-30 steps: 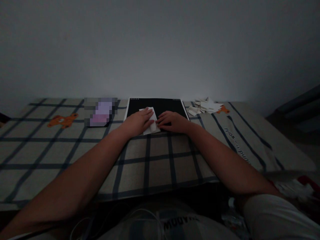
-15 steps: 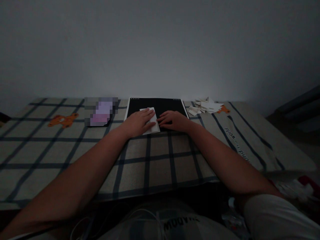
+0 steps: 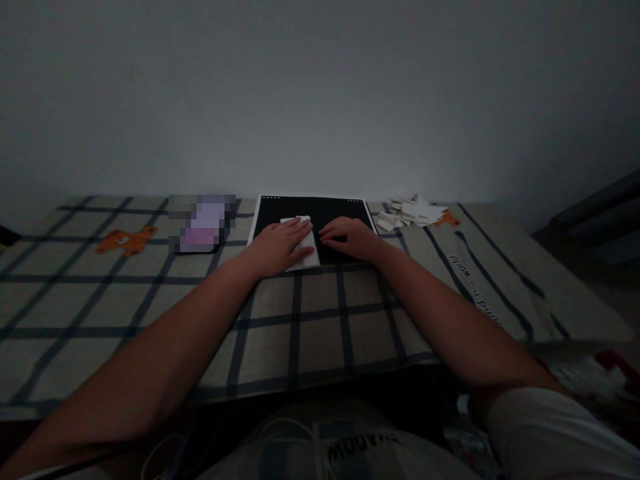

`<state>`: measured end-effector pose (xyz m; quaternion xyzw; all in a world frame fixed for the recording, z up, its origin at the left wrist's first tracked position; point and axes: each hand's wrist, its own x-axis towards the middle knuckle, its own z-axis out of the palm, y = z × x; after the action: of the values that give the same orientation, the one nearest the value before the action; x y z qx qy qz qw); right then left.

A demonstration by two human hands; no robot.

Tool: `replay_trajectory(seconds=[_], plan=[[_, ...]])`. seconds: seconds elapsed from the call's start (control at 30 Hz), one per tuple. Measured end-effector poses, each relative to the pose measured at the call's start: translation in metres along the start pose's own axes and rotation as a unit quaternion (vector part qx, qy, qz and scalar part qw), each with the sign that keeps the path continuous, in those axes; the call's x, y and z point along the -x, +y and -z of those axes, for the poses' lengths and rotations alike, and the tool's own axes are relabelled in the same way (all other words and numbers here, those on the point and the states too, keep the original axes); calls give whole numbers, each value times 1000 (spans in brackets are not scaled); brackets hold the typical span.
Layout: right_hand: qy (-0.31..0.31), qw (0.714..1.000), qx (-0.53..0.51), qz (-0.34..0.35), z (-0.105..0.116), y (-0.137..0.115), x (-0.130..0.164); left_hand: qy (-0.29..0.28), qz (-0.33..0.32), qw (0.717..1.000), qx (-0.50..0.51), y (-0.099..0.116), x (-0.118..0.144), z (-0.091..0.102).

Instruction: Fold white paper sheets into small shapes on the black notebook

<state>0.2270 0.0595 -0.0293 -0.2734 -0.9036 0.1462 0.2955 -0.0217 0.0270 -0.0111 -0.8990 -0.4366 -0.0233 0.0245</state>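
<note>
Two hands press on a white paper.

The left hand [image 3: 279, 244] lies flat and open on the white paper [image 3: 303, 241], which sits on a black board [image 3: 334, 212] on the checked bed cover [image 3: 320, 320]. The right hand [image 3: 351, 238] rests flat beside the paper, holding nothing. Paper scraps [image 3: 410, 212] lie nearby.

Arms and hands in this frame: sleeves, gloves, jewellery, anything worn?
Both forearms are bare up to the frame edge. No gloves; no watch, ring or band shows on the left hand or right hand, though the light is dim. A pale short sleeve shows at the right upper arm.
</note>
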Motion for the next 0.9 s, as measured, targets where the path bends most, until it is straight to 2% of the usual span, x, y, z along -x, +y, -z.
replay_trajectory(seconds=[0.13, 0.5, 0.7, 0.9], plan=[[-2, 999, 41, 1, -3, 4, 1, 4, 0, 1000, -2, 2, 0, 2], [17, 998, 51, 28, -4, 6, 0, 3, -12, 1000, 9, 4, -3, 3], [-13, 998, 52, 42, -4, 1, 0, -1, -12, 1000, 8, 5, -3, 5], [-26, 998, 47, 31, -2, 3, 0, -6, 14, 1000, -19, 8, -3, 3]])
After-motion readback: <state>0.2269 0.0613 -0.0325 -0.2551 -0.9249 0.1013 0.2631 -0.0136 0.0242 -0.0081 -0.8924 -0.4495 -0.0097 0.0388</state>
